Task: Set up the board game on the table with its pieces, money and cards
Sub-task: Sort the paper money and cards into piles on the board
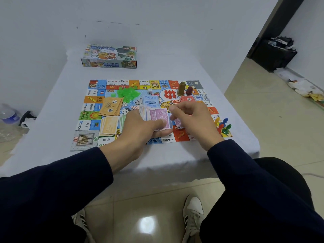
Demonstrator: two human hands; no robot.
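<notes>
board (91, 123): flat on table | pink money (158, 116): fanned above board | pawns (223, 126): clustered at right edge

The scene is evenly lit from overhead (a white glare is reflected on the floor tiles (147, 223)). Edges are bowed by wide-angle distortion; slight blur is seen throughout.

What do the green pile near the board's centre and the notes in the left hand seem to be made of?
Green pile: likely translucent plastic, glossy; light shows through it. Notes held by the left hand: thin printed paper, matte, fanned at the edges.
</notes>
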